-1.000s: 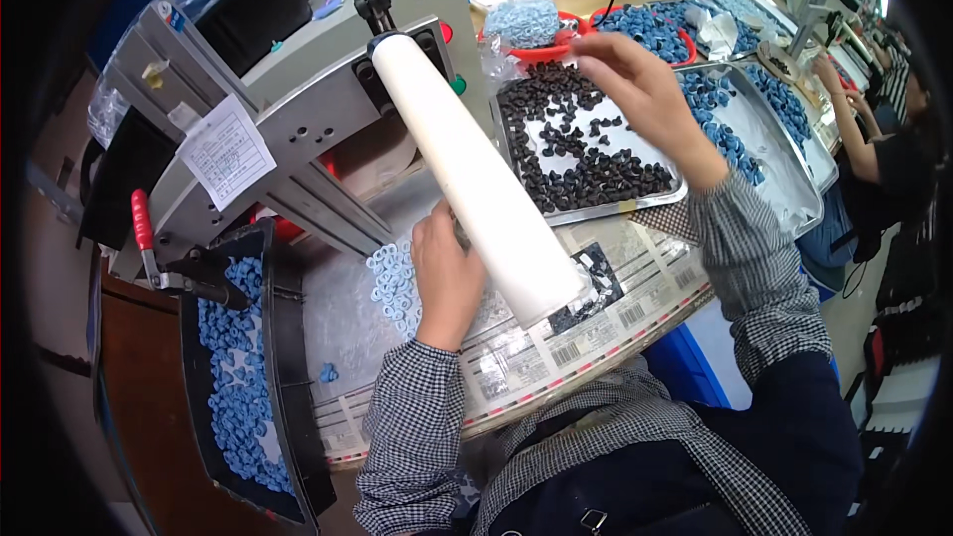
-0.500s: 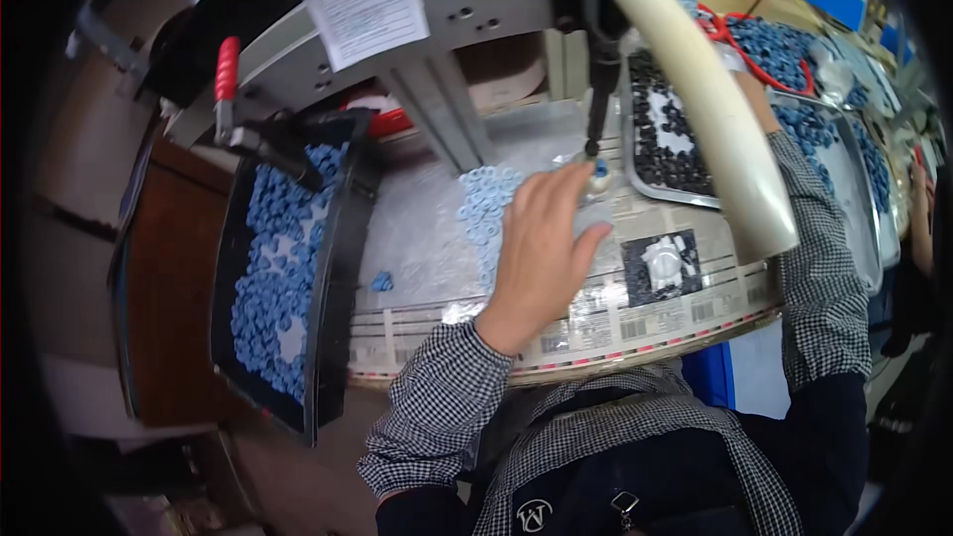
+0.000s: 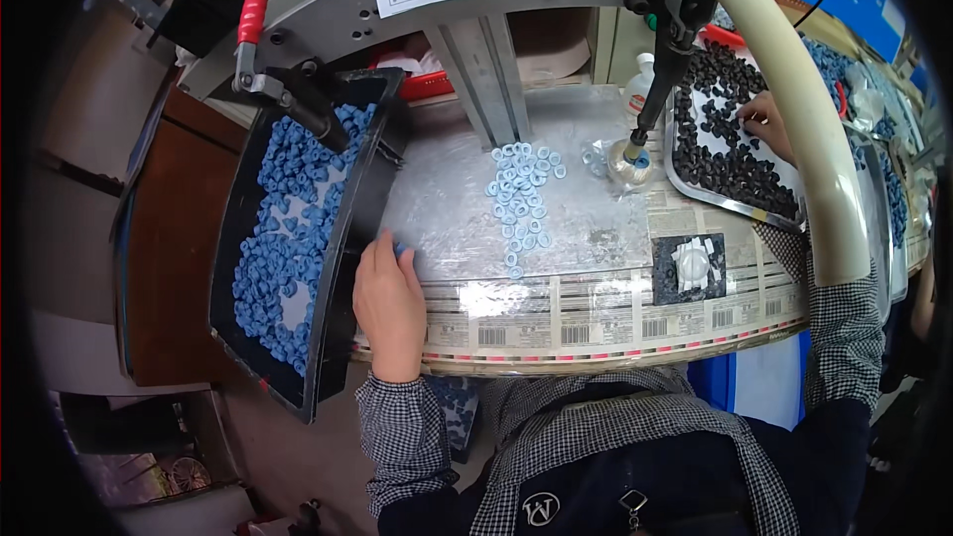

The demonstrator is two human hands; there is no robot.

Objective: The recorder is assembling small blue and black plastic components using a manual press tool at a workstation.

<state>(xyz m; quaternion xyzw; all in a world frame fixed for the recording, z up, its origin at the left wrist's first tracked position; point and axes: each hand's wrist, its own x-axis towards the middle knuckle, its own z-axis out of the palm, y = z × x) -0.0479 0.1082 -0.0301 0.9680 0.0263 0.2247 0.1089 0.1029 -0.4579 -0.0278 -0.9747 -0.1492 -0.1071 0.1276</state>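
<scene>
Head view: the left hand, fingers together, lies over a small blue rounded piece mostly hidden at its fingertips; whether it grips is unclear. Farther off, the right hand, fingers curled, wrist hidden behind a curved cream-white tube, meets small black pieces in a silvery metal tray, its grip indistinct.

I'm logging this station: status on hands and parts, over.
Left hand by blue piece, grip unclear. Right hand at dark pieces in metal tray. White lever hides part of right forearm.

Black-and-white checked sleeves with gathered cuffs, dark garment, round white emblem
</scene>
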